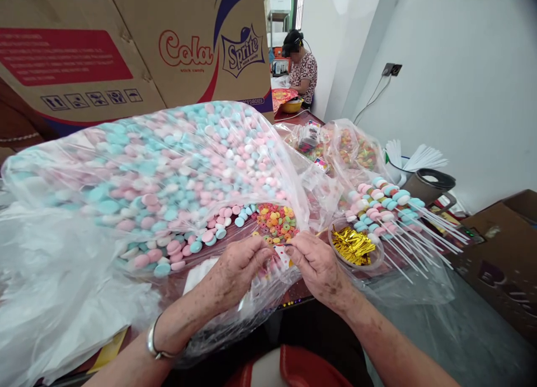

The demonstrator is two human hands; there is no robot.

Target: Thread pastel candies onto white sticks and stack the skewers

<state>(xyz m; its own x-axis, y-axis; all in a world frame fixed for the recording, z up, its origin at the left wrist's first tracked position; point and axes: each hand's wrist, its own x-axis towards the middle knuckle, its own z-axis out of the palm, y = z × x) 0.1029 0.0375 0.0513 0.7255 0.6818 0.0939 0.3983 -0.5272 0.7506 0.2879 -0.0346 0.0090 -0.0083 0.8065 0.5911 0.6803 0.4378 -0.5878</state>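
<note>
My left hand (245, 261) and my right hand (316, 264) face each other low in the middle, fingers pinched, tips a short way apart. A thin dark piece shows at the right fingertips; its kind is too small to make out. Beneath the hands is clear plastic wrap (247, 300) with a white, dotted printed part. Just beyond them lies a heap of small fruit-coloured ring candies (277, 222). Close to my right hand stands a clear bowl of gold twist ties (354, 247). Pink, blue and white candies (216, 227) spill out beyond my left hand.
A large clear bag of pastel candies (168, 163) fills the left, before a cardboard box (184, 51). At right lie candy skewers (390, 208) with white sticks, near a dark pitcher (432, 183) and white sticks in a cup (396, 171). A person (302, 74) sits farther back.
</note>
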